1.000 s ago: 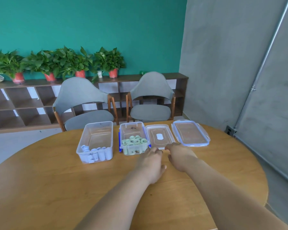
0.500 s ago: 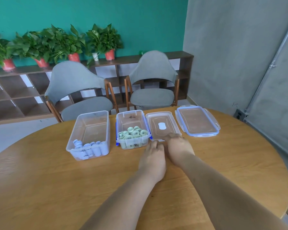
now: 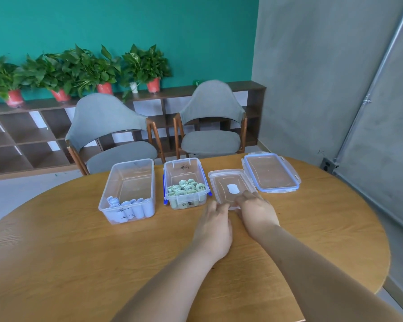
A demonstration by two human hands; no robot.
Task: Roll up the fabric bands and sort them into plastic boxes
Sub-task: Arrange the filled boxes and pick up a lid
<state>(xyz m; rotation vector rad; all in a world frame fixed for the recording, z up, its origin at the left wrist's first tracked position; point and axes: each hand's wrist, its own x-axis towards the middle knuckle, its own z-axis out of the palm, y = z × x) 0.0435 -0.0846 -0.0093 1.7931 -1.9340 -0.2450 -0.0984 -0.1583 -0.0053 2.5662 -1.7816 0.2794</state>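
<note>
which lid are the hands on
The smaller clear lid with the white patch; left hand and right hand touch its near edge. The larger blue-rimmed lid lies farther right, untouched.

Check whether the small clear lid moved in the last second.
Yes. The small clear lid has come toward the person: its near edge now lies nearer than that of the blue-rimmed lid, which it roughly matched before.

On the table point(image 3: 79, 263) before you stand, left to right, the larger box point(image 3: 106, 189), the smaller box point(image 3: 182, 168), the smaller lid point(image 3: 228, 180) and the larger lid point(image 3: 270, 173), which sits slightly farther back. Rolled bands point(image 3: 130, 205) lie at each box's near end. Your left hand point(image 3: 215, 226) and right hand point(image 3: 256, 210) meet at the smaller lid's near edge. Two chairs point(image 3: 211, 117) stand behind the table, and behind them a shelf unit point(image 3: 33, 135) with potted plants point(image 3: 79, 68) on top.
</note>
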